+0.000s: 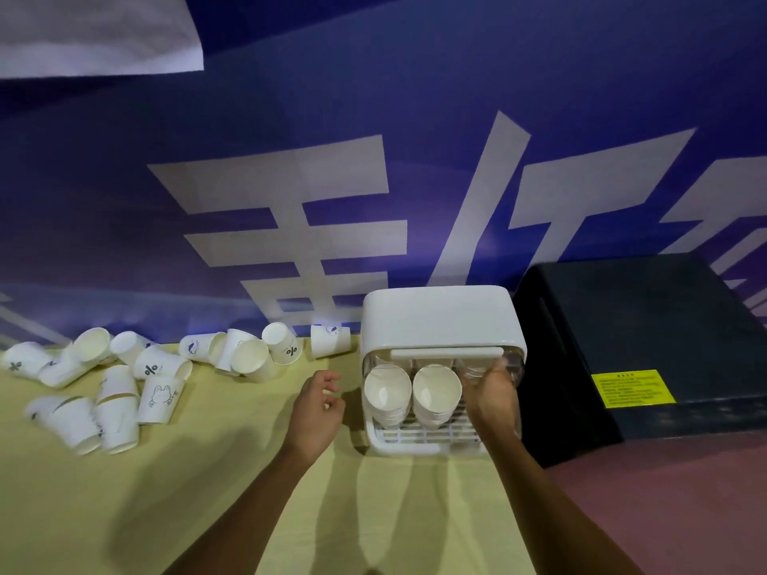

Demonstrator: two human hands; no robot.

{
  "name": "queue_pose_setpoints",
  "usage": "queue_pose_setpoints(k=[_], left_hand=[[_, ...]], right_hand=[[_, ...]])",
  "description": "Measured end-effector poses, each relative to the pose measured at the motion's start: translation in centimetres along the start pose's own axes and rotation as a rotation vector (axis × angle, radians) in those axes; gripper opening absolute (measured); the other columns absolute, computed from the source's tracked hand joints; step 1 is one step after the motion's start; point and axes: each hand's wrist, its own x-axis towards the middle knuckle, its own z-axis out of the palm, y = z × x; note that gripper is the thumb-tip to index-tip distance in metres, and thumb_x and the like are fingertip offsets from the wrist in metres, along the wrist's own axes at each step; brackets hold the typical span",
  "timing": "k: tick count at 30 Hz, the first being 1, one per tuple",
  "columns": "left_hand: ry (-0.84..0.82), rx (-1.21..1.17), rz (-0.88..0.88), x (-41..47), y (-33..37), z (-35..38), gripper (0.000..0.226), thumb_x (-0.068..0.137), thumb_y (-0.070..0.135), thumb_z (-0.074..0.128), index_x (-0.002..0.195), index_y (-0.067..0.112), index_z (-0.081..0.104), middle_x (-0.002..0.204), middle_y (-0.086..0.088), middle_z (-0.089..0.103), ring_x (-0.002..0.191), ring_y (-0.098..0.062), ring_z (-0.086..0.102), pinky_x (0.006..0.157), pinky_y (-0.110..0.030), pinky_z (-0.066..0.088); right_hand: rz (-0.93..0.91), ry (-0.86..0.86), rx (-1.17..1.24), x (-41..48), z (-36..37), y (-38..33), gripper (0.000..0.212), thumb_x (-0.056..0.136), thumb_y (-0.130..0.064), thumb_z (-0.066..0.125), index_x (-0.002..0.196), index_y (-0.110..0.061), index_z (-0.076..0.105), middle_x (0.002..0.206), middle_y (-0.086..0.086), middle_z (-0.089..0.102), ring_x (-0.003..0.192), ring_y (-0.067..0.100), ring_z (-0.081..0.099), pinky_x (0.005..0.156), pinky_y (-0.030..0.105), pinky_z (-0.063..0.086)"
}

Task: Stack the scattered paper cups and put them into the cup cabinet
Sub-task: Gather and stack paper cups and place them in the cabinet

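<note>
A blue banner (415, 118) with large white characters fills the background and meets the back edge of the tabletop (186, 512), which is covered in pale yellow cloth. At the right a black box (622, 334) with a yellow label (633, 388) stands just beside the cup cabinet (436, 313), closing off that side. The yellow cloth ends at the right in a straight edge against a pinkish surface (664, 524).

The white cabinet sits near the back edge, its clear front flap (512, 359) raised under a white handle bar (446, 353) and its grid tray (423, 435) jutting forward. Two stacks of paper cups (388, 390) lie side by side in the left and middle bays, mouths facing the viewer.

The scattered cups (157, 369) lie in a loose heap along the back-left of the tabletop, most on their sides, some already nested; one upturned cup (330, 340) stands just left of the cabinet. Bare cloth lies open between the heap and the cabinet, and across the whole front.

The left hand (319, 404) hovers over that gap with its fingers loosely curled, holding nothing. The right hand (494, 394) reaches into the right bay under the flap; whether its fingers grip anything cannot be told.
</note>
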Motion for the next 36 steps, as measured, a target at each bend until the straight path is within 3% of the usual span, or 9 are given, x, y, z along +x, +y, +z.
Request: queue_pose_setpoints(k=[3, 7, 12, 15, 20, 24, 28, 32, 36], left_hand=[[-0.013, -0.005, -0.002, -0.4, -0.3, -0.3, 0.036, 0.089, 0.001, 0.059, 0.117, 0.022, 0.057, 0.106, 0.004, 0.059, 0.086, -0.01, 0.06, 0.072, -0.015, 0.045], [-0.022, -0.024, -0.009, -1.6, -0.6, -1.2, 0.034, 0.089, 0.003, 0.059, 0.115, 0.026, 0.056, 0.106, 0.004, 0.058, 0.083, -0.007, 0.06, 0.068, -0.012, 0.044], [0.008, -0.044, -0.049, -3.4, -2.0, -3.7, 0.033, 0.087, 0.004, 0.059, 0.111, 0.027, 0.057, 0.106, 0.003, 0.058, 0.08, -0.007, 0.059, 0.069, -0.014, 0.045], [0.064, -0.062, -0.085, -4.5, -3.7, -6.2, 0.033, 0.086, 0.003, 0.059, 0.113, 0.022, 0.059, 0.106, 0.001, 0.059, 0.081, -0.012, 0.059, 0.079, -0.023, 0.05], [0.125, -0.072, -0.145, -5.9, -7.9, -12.4, 0.034, 0.086, 0.004, 0.059, 0.116, 0.019, 0.06, 0.108, 0.0, 0.06, 0.084, -0.015, 0.06, 0.087, -0.033, 0.053], [0.188, -0.093, -0.202, -5.3, -12.5, -18.8, 0.032, 0.087, 0.004, 0.06, 0.116, 0.017, 0.061, 0.109, -0.003, 0.06, 0.082, -0.014, 0.059, 0.083, -0.032, 0.051], [0.234, -0.104, -0.268, -3.5, -18.2, -25.2, 0.029, 0.087, 0.007, 0.063, 0.114, 0.016, 0.06, 0.11, -0.003, 0.06, 0.078, -0.012, 0.057, 0.073, -0.024, 0.045], [0.281, -0.122, -0.343, -0.6, -23.0, -29.9, 0.031, 0.086, 0.012, 0.069, 0.115, 0.008, 0.059, 0.113, -0.01, 0.06, 0.09, -0.023, 0.062, 0.079, -0.03, 0.048], [0.218, -0.178, -0.439, 1.6, -25.6, -30.7, 0.045, 0.083, 0.024, 0.074, 0.122, 0.008, 0.057, 0.119, -0.013, 0.064, 0.105, -0.027, 0.065, 0.087, -0.035, 0.053]], right_hand=[[-0.016, 0.034, 0.196, -2.3, -0.6, 0.1, 0.074, 0.085, -0.068, 0.063, 0.139, -0.024, 0.037, 0.124, 0.006, 0.066, 0.106, 0.034, 0.067, 0.085, 0.048, 0.057], [-0.106, 0.141, 0.326, -5.8, -1.1, 0.7, 0.045, 0.091, -0.026, 0.068, 0.133, -0.017, 0.054, 0.126, 0.009, 0.067, 0.115, 0.03, 0.064, 0.096, 0.044, 0.052], [-0.243, 0.204, 0.372, -10.6, -0.6, -1.5, 0.028, 0.089, -0.005, 0.061, 0.114, -0.017, 0.065, 0.101, -0.003, 0.065, 0.09, 0.015, 0.066, 0.078, 0.032, 0.049], [-0.349, 0.11, 0.384, -14.0, 1.4, -4.3, 0.027, 0.089, -0.007, 0.061, 0.109, -0.026, 0.063, 0.099, -0.009, 0.063, 0.09, -0.001, 0.062, 0.073, 0.031, 0.048], [-0.481, -0.116, 0.364, -19.1, 6.9, -9.4, 0.026, 0.092, -0.007, 0.064, 0.112, -0.023, 0.064, 0.103, -0.002, 0.065, 0.091, 0.011, 0.064, 0.075, 0.032, 0.049], [-0.517, -0.226, 0.309, -22.6, 12.5, -13.9, 0.022, 0.092, -0.012, 0.067, 0.112, -0.021, 0.066, 0.106, -0.005, 0.064, 0.092, 0.007, 0.063, 0.078, 0.031, 0.05], [-0.506, -0.301, 0.254, -25.9, 18.7, -18.5, 0.024, 0.092, -0.017, 0.069, 0.115, -0.023, 0.065, 0.108, -0.008, 0.065, 0.093, 0.002, 0.062, 0.074, 0.019, 0.046], [-0.459, -0.357, 0.187, -28.0, 24.9, -22.8, 0.027, 0.091, -0.023, 0.07, 0.117, -0.025, 0.064, 0.11, -0.01, 0.065, 0.093, 0.003, 0.062, 0.071, 0.018, 0.047], [-0.4, -0.428, 0.128, -28.0, 30.0, -25.8, 0.028, 0.092, -0.031, 0.07, 0.118, -0.026, 0.06, 0.114, -0.01, 0.066, 0.092, 0.008, 0.065, 0.08, 0.036, 0.055]])
